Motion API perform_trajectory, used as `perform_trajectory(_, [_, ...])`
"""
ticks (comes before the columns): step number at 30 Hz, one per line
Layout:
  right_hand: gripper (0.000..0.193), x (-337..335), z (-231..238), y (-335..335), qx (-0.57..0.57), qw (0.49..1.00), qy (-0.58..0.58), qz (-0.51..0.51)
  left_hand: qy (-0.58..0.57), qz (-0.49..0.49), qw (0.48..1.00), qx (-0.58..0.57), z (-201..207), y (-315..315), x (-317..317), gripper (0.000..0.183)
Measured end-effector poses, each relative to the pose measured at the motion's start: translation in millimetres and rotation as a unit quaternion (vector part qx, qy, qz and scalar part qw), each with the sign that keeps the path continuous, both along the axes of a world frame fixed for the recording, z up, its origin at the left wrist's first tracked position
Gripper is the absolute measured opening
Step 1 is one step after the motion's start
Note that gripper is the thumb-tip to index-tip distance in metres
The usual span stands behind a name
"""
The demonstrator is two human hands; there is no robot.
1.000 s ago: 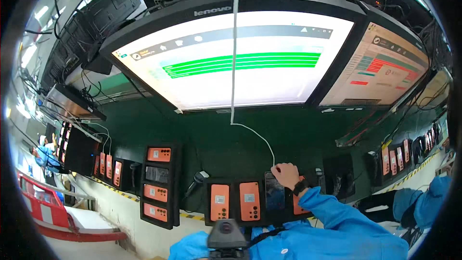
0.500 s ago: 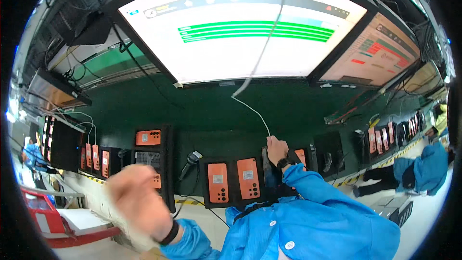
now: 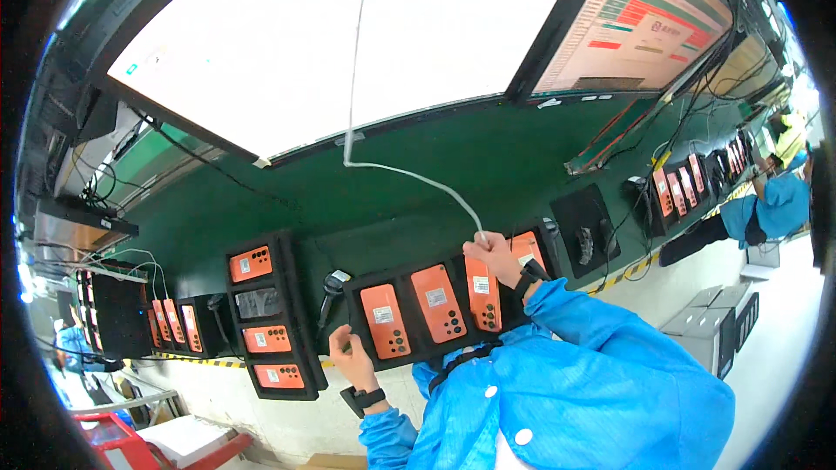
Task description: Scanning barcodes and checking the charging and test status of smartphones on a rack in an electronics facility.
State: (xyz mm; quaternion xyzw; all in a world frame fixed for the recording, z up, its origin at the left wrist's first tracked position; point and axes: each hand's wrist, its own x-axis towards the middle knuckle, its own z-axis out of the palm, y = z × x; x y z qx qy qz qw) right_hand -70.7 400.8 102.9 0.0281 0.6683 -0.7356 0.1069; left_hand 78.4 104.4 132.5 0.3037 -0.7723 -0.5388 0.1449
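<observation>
My right hand (image 3: 493, 258) is closed on the end of a white cable (image 3: 418, 176), over the upper end of a black foam tray. Beneath it an orange phone (image 3: 482, 300) lies back up, with a white label and dark camera lenses. Two more orange phones, one in the middle (image 3: 439, 300) and one at the left (image 3: 384, 320), lie in the same tray. Another orange phone (image 3: 528, 248) sits just right of my right wrist. Beside the leftmost phone is my left hand (image 3: 352, 359), fingers loosely bent and apart, with nothing seen in it.
A second black tray (image 3: 277, 318) at the left holds orange phones and a dark clear-wrapped piece. Between the trays stands a handheld scanner (image 3: 332, 290). A large monitor (image 3: 348, 43) and a smaller screen (image 3: 640, 22) rise behind. A co-worker (image 3: 771, 209) stands far right.
My left hand has moved right, from by the left tray to the front tray. An orange back now shows in the slot that looked dark. The monitor's green bars have gone. The view has shifted.
</observation>
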Motion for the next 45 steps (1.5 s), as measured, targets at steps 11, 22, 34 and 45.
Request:
perform_trajectory(11, [0.071, 87.6, 44.4, 70.4, 0.530, 0.824, 0.181, -0.086, -0.178, -0.059, 0.978, -0.092, -71.2, -1.5, 50.8, 0.045])
perform_trajectory(22, [0.049, 91.6, 19.6, 155.5, 0.340, 0.929, -0.124, -0.070, -0.175, -0.052, 0.983, -0.028, -10.9, -10.8, -2.2, 0.048])
perform_trajectory(34, [0.050, -129.3, -64.3, 152.7, 0.000, 0.976, -0.157, -0.150, -0.018, -0.022, 0.951, 0.309, -111.5, -19.2, -241.6, 0.041])
perform_trajectory(45, [0.039, -118.3, 16.9, -27.6, -0.048, 0.989, 0.077, 0.116, 0.090, -0.114, 0.985, 0.095, -44.6, -4.9, -182.1, 0.043])
